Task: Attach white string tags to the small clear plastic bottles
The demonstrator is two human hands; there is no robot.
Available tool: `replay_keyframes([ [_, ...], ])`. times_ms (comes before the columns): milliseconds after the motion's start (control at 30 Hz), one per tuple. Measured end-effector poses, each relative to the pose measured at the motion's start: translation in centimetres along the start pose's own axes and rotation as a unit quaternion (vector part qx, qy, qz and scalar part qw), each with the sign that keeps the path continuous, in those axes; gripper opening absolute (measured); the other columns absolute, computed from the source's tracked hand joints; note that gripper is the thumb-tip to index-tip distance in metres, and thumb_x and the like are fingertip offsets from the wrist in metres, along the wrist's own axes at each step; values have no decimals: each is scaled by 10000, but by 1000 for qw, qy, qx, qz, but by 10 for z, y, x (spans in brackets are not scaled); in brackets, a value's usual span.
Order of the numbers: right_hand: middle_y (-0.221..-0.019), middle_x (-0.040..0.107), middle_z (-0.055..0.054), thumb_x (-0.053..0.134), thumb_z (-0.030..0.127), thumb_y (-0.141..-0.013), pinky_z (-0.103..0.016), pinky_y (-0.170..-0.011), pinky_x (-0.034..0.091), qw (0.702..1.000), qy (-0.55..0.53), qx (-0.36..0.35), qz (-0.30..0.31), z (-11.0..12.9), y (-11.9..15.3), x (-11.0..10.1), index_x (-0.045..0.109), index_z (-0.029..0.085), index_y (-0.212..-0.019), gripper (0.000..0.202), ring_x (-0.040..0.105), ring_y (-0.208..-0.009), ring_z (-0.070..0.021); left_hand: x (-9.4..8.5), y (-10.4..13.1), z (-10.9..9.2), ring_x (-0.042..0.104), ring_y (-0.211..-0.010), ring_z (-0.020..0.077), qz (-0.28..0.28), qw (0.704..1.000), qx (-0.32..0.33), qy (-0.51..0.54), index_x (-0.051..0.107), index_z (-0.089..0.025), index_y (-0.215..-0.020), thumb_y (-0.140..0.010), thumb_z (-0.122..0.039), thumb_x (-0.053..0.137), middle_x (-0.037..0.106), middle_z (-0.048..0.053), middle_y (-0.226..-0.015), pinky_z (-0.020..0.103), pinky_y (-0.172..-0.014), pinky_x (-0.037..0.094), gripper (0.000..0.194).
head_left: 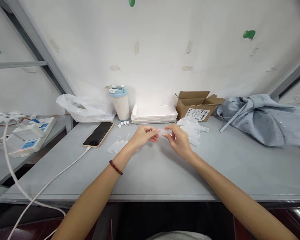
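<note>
A small translucent plastic sleeve (166,131) spans the space between my two hands above the middle of the table. My left hand (146,134), with a dark red bead bracelet at the wrist, pinches its left end between thumb and forefinger. At the other end, the thumb and fingers of my right hand (178,139) close around it. Similar translucent sleeves (193,129) lie in a loose pile just behind and right of my right hand. Several more sleeves (118,145), some with thin white tails, rest left of my left hand. Fine detail of the held piece is blurred.
Behind my hands stand a stack of white sheets (153,114), a cup with a blue lid (121,103) and an open cardboard box (193,103). Small white pieces (123,123) lie before the cup. A phone (98,134), plastic bag (86,108) and grey-blue cloth (262,120) flank them.
</note>
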State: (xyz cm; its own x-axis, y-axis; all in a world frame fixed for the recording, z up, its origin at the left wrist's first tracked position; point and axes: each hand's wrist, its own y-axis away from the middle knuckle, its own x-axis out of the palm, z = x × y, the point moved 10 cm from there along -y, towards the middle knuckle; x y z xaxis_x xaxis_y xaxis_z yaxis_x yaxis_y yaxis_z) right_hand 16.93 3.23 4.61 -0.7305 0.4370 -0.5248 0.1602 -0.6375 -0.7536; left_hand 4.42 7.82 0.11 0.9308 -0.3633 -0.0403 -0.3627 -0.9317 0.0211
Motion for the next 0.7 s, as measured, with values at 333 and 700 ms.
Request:
replay_keyframes([
  [333, -628, 600, -17, 543, 306, -846, -255, -507, 371, 990, -84, 77, 85, -9, -1, 9, 626, 155, -896, 179, 456, -488, -118, 2, 6, -18, 599, -592, 133, 31, 995, 62, -69, 698, -112, -722, -690, -443, 727, 644, 30, -612, 268, -625, 503, 334],
  [700, -694, 617, -30, 571, 450, -805, -235, -467, 346, 945, -221, 219, 102, -23, 0, 12, 646, 138, -913, 338, 409, -493, -91, 8, 4, -14, 626, -652, 144, 44, 997, 66, -25, 687, -117, -752, -743, -446, 679, 661, 49, -717, 291, -665, 523, 329],
])
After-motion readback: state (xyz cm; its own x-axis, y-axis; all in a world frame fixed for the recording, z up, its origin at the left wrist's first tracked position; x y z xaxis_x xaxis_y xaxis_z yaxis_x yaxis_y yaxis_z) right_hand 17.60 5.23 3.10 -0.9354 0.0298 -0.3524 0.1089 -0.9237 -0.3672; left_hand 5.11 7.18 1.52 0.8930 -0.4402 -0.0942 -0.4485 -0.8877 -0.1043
